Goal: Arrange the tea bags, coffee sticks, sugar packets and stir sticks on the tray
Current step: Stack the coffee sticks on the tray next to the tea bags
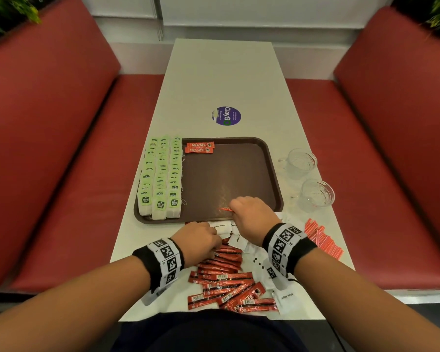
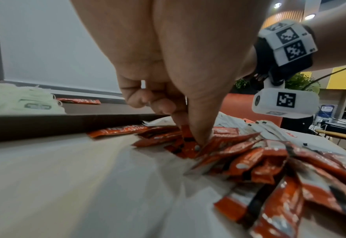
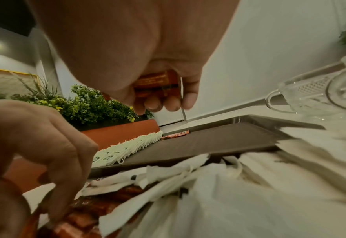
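We note the brown rectangular plastic tray (image 1: 239,174) at table centre; the green-tagged paper tea bags (image 1: 160,181) fill its left side in three rows, and two red foil coffee sticks (image 1: 199,147) at its far edge likely start the next row. Loose red coffee sticks (image 1: 226,280) lie near us. Right hand (image 1: 252,214), knuckles up over the tray's near edge, clenches a coffee stick (image 3: 156,82). Left hand (image 1: 198,240), fingers down, pinches another stick (image 2: 186,133) in the pile.

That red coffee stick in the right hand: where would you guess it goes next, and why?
Probably up to the tray's far corner, beside the two coffee sticks already lying next to the tea bags. The right hand holds its coffee stick over the tray's near edge, and that row has only just begun.
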